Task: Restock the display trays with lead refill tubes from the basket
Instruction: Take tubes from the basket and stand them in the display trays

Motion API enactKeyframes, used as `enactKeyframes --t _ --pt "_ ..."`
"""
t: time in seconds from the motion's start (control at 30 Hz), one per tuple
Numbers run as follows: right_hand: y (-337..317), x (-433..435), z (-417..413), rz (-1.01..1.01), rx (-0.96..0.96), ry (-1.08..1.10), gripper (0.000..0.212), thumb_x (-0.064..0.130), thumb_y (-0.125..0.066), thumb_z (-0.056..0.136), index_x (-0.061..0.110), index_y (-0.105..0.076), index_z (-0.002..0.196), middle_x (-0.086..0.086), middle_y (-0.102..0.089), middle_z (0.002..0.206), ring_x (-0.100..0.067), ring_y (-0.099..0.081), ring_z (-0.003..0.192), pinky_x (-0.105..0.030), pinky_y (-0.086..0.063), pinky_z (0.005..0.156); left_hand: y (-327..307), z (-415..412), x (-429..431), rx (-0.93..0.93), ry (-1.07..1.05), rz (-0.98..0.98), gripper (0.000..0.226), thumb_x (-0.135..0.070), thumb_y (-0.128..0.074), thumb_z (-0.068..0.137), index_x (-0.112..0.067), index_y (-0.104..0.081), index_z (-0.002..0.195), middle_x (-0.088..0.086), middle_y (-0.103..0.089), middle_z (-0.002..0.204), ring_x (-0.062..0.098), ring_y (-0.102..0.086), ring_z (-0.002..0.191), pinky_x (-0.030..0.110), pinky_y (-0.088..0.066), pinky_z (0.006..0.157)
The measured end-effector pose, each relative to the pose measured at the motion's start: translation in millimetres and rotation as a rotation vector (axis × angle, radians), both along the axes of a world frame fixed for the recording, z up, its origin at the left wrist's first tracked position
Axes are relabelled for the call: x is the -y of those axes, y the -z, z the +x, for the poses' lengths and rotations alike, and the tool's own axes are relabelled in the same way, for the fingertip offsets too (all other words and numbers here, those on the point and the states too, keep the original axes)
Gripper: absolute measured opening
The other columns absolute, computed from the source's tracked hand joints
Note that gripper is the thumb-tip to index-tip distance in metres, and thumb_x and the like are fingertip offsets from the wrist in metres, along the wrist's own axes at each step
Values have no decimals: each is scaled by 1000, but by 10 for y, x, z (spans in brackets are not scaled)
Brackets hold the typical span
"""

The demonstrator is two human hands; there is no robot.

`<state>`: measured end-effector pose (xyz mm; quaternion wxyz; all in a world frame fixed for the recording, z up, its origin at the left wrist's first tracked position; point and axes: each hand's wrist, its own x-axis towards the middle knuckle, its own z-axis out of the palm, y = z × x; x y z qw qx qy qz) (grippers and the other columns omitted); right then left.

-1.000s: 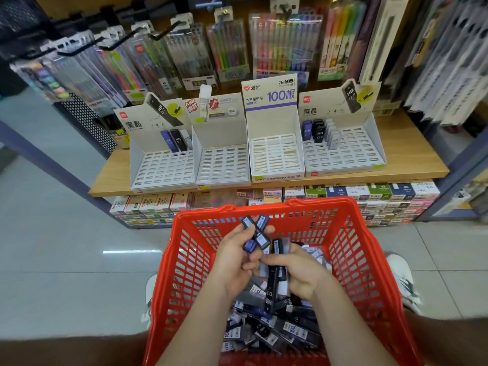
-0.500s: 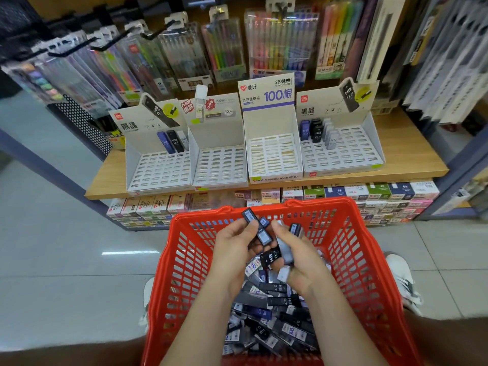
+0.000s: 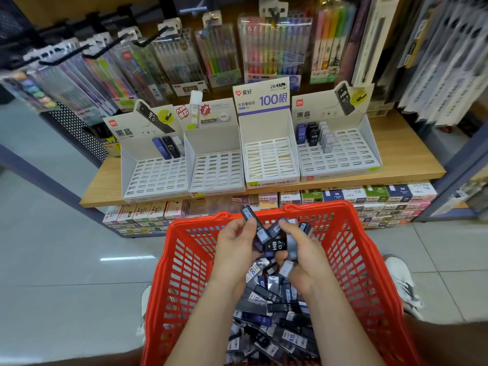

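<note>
A red plastic basket (image 3: 184, 260) sits in front of me, heaped with lead refill tubes (image 3: 274, 313) in black, blue and grey. Above the heap my left hand (image 3: 235, 249) grips a few dark tubes (image 3: 253, 223), one sticking up past the basket's far rim. My right hand (image 3: 306, 252) holds a black tube marked HB 0.7 (image 3: 276, 245) and some grey ones. Four white slotted display trays stand on the wooden shelf: the far left tray (image 3: 155, 178) has three tubes at its back, the far right tray (image 3: 340, 157) has several, and the two middle trays (image 3: 216, 173) show bare slots.
Packs of pens and highlighters (image 3: 272, 46) hang on hooks behind the trays. Small boxes (image 3: 369, 196) are stacked under the wooden shelf (image 3: 412, 154). A dark perforated panel (image 3: 79, 133) stands at the left. Grey tiled floor (image 3: 66, 286) lies to both sides; white shoes (image 3: 401, 283) flank the basket.
Both hands have lifted out of the heap, each with tubes. The right hand has turned its black HB tube flat between the two hands.
</note>
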<state>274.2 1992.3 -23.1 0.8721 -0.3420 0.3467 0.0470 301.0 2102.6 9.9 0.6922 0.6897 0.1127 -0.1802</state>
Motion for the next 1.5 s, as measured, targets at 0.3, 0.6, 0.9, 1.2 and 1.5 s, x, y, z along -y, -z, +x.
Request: enactKeyframes --t 0.3,0.6,0.9,1.2,1.5 --pt "-181 74 37 -48 170 -43 22 18 -74 81 -1 -71 92 -18 -74 90 -19 -67 59 -19 -45 40 -167 40 22 10 10 -43 23 -23 -56 95 -2 -65 97 18 -72 95 34 -70 88 42 -59 77" --pt "-123 161 73 132 172 -55 52 40 -77 72 -2 -72 102 -22 -71 103 -17 -61 60 -17 -42 39 -331 159 38 157 -7 -187 38 -21 -65 82 -10 -65 118 7 -71 85 17 -64 71 33 -57 70" --pt "-250 272 157 73 197 -78 29 29 -72 83 4 -68 98 -13 -71 72 -20 -67 57 -24 -51 47 -379 327 50 314 187 272 32 1 -74 76 -31 -78 79 -15 -66 102 4 -62 100 29 -52 89" --pt "-216 478 224 -225 241 -198 27 16 -73 84 0 -68 104 -18 -73 94 -27 -72 77 -30 -55 55 -440 579 101 254 364 273 50 16 -67 73 -31 -78 85 -6 -74 97 20 -68 96 32 -54 84" --pt "-160 660 424 -259 184 1 7 13 -73 85 14 -68 79 -10 -61 76 -20 -59 64 -35 -44 61 -453 929 449 208 364 244 26 3 -55 92 -15 -66 106 11 -74 90 20 -72 79 28 -58 70"
